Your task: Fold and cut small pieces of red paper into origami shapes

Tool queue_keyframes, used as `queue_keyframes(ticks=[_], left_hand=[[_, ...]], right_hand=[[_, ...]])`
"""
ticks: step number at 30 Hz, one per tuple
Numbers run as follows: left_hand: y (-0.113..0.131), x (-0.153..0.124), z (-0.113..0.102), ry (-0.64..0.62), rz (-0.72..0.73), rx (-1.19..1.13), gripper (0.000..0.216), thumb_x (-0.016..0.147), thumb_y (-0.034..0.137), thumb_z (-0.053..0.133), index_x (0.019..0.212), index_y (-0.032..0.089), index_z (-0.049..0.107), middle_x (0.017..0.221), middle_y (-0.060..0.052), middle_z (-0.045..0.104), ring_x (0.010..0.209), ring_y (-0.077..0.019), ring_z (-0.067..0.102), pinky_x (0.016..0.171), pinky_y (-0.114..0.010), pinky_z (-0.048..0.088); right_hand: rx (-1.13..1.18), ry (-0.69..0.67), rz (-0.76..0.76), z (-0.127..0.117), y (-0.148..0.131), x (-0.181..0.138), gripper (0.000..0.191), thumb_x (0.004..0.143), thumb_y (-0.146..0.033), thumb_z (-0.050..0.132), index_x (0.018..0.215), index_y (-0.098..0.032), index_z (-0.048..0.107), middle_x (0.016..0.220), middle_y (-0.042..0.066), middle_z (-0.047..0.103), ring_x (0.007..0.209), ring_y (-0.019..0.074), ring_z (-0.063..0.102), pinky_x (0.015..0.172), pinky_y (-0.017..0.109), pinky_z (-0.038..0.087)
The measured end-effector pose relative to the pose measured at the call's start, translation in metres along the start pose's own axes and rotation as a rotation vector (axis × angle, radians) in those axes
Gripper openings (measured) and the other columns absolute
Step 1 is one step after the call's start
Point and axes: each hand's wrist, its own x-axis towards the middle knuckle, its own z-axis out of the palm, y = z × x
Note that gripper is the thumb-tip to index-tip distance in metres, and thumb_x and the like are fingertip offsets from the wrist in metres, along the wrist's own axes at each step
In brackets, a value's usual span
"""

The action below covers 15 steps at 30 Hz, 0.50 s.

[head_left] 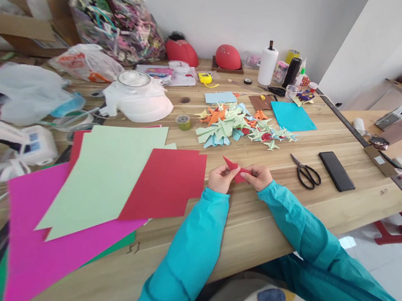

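Note:
A small piece of folded red paper [238,177] is held between my two hands, just above the wooden table. My left hand [221,178] pinches it from the left, and a pointed tip of the paper sticks up beside the fingers. From the right, my right hand [259,176] grips its other side with thumb and fingers closed. Beyond the hands lies a pile of folded paper shapes [225,126] in green, orange, blue and red. Black-handled scissors [308,176] rest to the right of my right hand. Red paper sheets [164,185] lie left of my left hand.
Light green sheets [111,174] and a magenta sheet [30,232] cover the left side. A phone [336,171] lies at right. Farther back are a tape roll [183,122], turquoise paper [293,115], a yellow tape measure [205,78] and a white bottle [267,66].

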Motion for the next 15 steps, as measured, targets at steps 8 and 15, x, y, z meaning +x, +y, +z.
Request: queue_keyframes(ticks=[8, 15], left_hand=[[0.002, -0.0013, 0.0, -0.06, -0.007, 0.032, 0.039, 0.051, 0.045, 0.073, 0.071, 0.013, 0.068, 0.068, -0.005, 0.067, 0.063, -0.0166, 0.058, 0.063, -0.03, 0.048], [0.0021, -0.0014, -0.0018, -0.075, 0.021, 0.082, 0.033, 0.061, 0.047, 0.065, 0.062, 0.014, 0.066, 0.059, -0.001, 0.063, 0.058, -0.0139, 0.054, 0.056, -0.025, 0.043]], right_hand=[[0.038, -0.003, 0.044, -0.0048, -0.0003, 0.0012, 0.036, 0.064, -0.051, 0.064, 0.071, -0.016, 0.064, 0.047, -0.001, 0.06, 0.041, 0.0107, 0.054, 0.042, 0.023, 0.046], [0.086, 0.026, 0.086, -0.0043, -0.0036, 0.0031, 0.037, 0.06, -0.053, 0.065, 0.067, -0.016, 0.062, 0.047, -0.001, 0.059, 0.038, 0.0106, 0.053, 0.041, 0.024, 0.046]])
